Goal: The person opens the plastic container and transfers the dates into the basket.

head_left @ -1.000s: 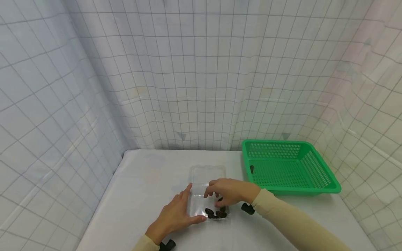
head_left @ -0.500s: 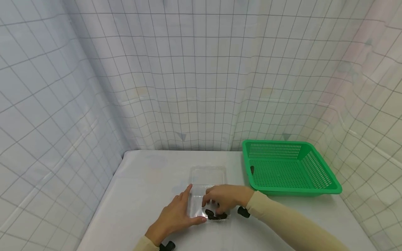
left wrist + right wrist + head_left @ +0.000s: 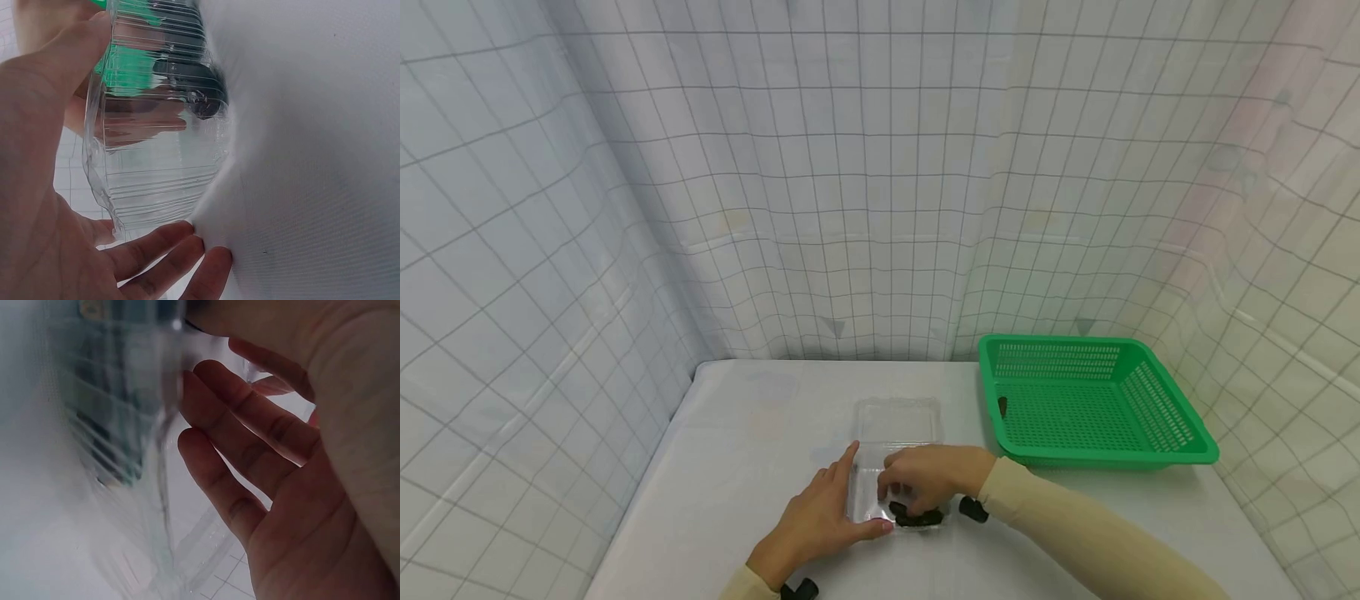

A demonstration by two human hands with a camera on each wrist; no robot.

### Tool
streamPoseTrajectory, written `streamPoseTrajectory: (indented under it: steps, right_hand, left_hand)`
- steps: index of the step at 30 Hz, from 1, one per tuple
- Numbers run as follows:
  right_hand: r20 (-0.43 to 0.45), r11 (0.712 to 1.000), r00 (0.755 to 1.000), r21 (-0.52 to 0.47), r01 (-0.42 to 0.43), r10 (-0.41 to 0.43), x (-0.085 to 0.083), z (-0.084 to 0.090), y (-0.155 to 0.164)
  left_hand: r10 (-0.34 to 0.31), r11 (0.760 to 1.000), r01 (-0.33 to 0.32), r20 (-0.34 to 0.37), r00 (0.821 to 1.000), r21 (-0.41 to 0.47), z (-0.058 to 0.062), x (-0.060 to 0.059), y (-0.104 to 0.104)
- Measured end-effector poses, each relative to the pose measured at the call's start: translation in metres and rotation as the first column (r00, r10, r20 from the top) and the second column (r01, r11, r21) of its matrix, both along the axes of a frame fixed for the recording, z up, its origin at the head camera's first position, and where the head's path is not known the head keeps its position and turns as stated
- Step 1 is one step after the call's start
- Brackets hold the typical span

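Left hand (image 3: 820,517) spread, fingers extended along the left side of the clear plastic box (image 3: 867,483), thumb at its near edge. Position much as a second ago. Right hand (image 3: 936,473) reaches down into the box, fingers bent; cannot tell whether it pinches a piece, fingertips being partly hidden. Compared with one second back, this hand sits nearer the wearer and a little further left, now over the dark pieces (image 3: 928,519) at the box's near end. Fewer of them show than earlier, the hand covering part of the group; at least two visible, full count not possible.

Outward: one box, one lid (image 3: 897,421), lying open at the far side. One green basket (image 3: 1105,457) to the right, apart from the box; inside, by its left wall, one dark piece, lone (image 3: 1002,407), unmoved. Two beige sleeves (image 3: 1090,533). One white-covered table (image 3: 760,442); grid-patterned curtains (image 3: 880,208) around.
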State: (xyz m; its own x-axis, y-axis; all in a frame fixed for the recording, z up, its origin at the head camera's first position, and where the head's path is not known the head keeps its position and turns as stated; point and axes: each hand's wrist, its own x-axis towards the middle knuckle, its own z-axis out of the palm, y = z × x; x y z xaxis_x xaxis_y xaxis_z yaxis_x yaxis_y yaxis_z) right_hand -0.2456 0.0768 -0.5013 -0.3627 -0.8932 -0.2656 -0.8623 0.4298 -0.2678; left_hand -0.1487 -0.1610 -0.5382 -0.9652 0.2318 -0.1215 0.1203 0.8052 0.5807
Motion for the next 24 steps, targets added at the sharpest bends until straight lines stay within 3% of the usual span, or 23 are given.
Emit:
streamPoseTrajectory:
  steps: [18,24]
  right_hand:
    - [-0.034,1.000,0.999,0.019,0.012,-0.011,0.0005,-0.0034,-0.0051]
    - [-0.006,1.000,1.000,0.009,0.011,-0.011,0.0001,-0.0034,-0.0055]
  left_hand:
    - [0.003,0.999,-0.003,0.007,1.000,-0.036,-0.0012,-0.0019,0.0009]
    - [0.010,0.999,-0.010,0.008,1.000,-0.033,-0.0021,-0.0016,0.0015]
